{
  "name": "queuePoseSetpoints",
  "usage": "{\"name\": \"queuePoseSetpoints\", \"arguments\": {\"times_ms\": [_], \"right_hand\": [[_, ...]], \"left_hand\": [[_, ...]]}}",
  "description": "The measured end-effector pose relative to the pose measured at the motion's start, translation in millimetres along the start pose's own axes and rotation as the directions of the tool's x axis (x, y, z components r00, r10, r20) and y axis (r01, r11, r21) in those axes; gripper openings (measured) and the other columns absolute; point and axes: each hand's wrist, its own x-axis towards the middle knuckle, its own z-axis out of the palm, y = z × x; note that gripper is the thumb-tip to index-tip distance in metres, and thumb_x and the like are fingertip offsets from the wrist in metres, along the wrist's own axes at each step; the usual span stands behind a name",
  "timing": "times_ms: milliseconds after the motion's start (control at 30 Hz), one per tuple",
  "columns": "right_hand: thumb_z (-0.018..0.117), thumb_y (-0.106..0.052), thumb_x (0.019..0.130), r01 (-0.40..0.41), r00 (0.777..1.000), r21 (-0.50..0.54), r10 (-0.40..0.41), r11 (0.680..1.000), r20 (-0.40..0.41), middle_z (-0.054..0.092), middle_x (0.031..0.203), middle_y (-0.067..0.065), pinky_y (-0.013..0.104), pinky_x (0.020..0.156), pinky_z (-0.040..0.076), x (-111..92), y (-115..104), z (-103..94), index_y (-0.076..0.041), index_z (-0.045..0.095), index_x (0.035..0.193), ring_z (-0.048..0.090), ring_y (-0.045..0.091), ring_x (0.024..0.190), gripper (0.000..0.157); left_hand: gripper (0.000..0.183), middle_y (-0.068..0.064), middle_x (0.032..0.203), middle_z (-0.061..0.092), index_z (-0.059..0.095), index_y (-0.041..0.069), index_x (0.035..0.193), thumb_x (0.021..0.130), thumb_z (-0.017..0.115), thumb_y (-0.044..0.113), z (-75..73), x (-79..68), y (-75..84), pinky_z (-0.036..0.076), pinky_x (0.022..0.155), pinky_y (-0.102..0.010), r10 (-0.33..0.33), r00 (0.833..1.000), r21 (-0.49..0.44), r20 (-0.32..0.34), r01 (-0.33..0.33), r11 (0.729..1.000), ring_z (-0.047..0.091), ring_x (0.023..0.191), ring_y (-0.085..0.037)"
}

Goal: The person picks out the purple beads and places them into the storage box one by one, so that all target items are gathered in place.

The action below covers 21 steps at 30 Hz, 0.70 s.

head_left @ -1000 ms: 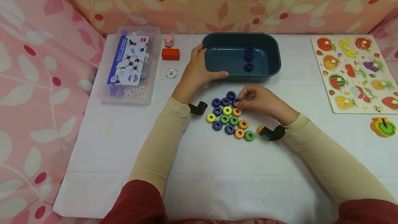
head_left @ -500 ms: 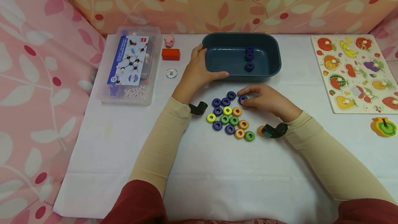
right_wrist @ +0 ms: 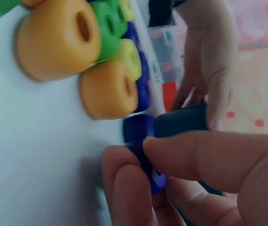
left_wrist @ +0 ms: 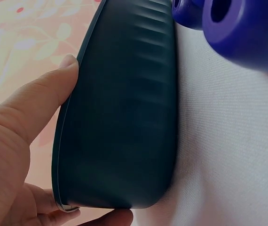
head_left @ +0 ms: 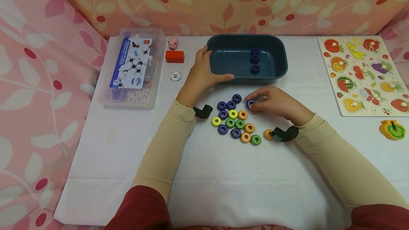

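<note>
My left hand (head_left: pixel 203 72) grips the left front corner of a dark teal plastic tub (head_left: pixel 247 81), thumb on the front rim and fingers at the left end. In the left wrist view the thumb lies along the rim of the tub (left_wrist: pixel 120 117). My right hand (head_left: pixel 278 104) pinches a dark blue ring-shaped bead (right_wrist: pixel 158 182) between thumb and fingers, just right of the bead cluster. Blue, yellow (head_left: pixel 233 114), green (head_left: pixel 239 124) and orange (head_left: pixel 245 137) ring beads lie on the cloth in front of the tub. Inside the tub sit three blue beads (head_left: pixel 255 68).
At left are a clear box of molecule-model parts (head_left: pixel 137 97), a pink pig figure (head_left: pixel 173 43), a red block (head_left: pixel 174 56) and a round "10" chip (head_left: pixel 175 76). A fruit puzzle board (head_left: pixel 364 77) and a tree-patterned piece (head_left: pixel 393 130) lie at right.
My right hand has drawn the pinched blue bead rightward, away from the cluster. The left hand has stayed on the tub.
</note>
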Motion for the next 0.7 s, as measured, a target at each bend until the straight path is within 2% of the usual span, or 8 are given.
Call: {"name": "queuePoseSetpoints", "arguments": {"times_ms": [67, 167, 300, 433, 567, 700], "right_hand": [[0.074, -0.025, 0.089, 0.011, 1.0, -0.019, -0.012, 1.0, -0.008, 0.071, 0.122, 0.007, 0.045, 0.099, 0.042, -3, -7, -4.3, -0.018, 0.073, 0.122, 0.054, 0.025, 0.114, 0.034], [0.075, -0.028, 0.09, 0.019, 1.0, 0.012, -0.019, 1.0, -0.025, 0.07, 0.124, 0.008, 0.047, 0.101, 0.044, -7, -21, -13.8, -0.018, 0.072, 0.123, 0.056, 0.024, 0.117, 0.035], [0.074, -0.029, 0.092, 0.025, 0.998, 0.084, -0.02, 0.996, -0.056, 0.074, 0.114, 0.01, 0.041, 0.098, 0.052, -5, -38, -29.4, -0.015, 0.069, 0.127, 0.068, 0.017, 0.104, 0.039], [0.072, -0.027, 0.094, 0.029, 0.996, 0.208, -0.009, 0.978, -0.094, 0.067, 0.124, 0.008, 0.025, 0.09, 0.057, 11, -44, -45.6, -0.011, 0.065, 0.134, 0.072, 0.008, 0.093, 0.044], [0.07, -0.024, 0.095, 0.038, 0.99, 0.375, 0.017, 0.926, -0.142, 0.062, 0.128, 0.005, 0.021, 0.089, 0.056, 34, -46, -57.2, -0.01, 0.06, 0.139, 0.072, 0.007, 0.096, 0.047], [0.07, -0.024, 0.095, 0.049, 0.985, 0.422, 0.027, 0.905, -0.173, 0.067, 0.12, 0.002, 0.019, 0.088, 0.056, 55, -44, -59.5, -0.012, 0.061, 0.138, 0.071, 0.01, 0.1, 0.045]], "left_hand": [[0.119, 0.007, 0.17, -0.001, 0.021, 0.018, 0.161, 0.07, 0.079, 0.069, -0.2, 0.4, -0.2, 0.032, 0.121, -0.039, 0.001, 1.0, 0.0, 0.004, -0.001, 1.0, 0.028, 0.151, -0.021], [0.12, 0.007, 0.17, -0.001, 0.02, 0.018, 0.161, 0.07, 0.079, 0.069, -0.8, 0.5, -0.2, 0.031, 0.121, -0.039, -0.003, 1.0, 0.004, 0.01, 0.003, 1.0, 0.028, 0.151, -0.021], [0.12, 0.007, 0.17, -0.001, 0.02, 0.018, 0.161, 0.07, 0.079, 0.069, -1.5, 0.3, -0.6, 0.032, 0.121, -0.039, -0.004, 1.0, -0.007, 0.009, 0.004, 1.0, 0.027, 0.151, -0.022], [0.12, 0.006, 0.17, 0.0, 0.021, 0.017, 0.161, 0.07, 0.08, 0.067, 0.9, 0.2, -1.7, 0.032, 0.121, -0.039, 0.0, 1.0, -0.015, 0.01, 0.001, 1.0, 0.027, 0.151, -0.022], [0.121, 0.006, 0.17, -0.001, 0.02, 0.018, 0.161, 0.069, 0.079, 0.07, 1.9, 1.3, -2.4, 0.032, 0.121, -0.04, -0.002, 1.0, -0.004, 0.012, 0.002, 1.0, 0.027, 0.151, -0.022], [0.121, 0.006, 0.17, -0.001, 0.019, 0.018, 0.161, 0.069, 0.079, 0.07, 0.6, 2.3, -2.8, 0.032, 0.121, -0.039, 0.003, 1.0, -0.004, 0.01, -0.003, 1.0, 0.027, 0.151, -0.022]]}}
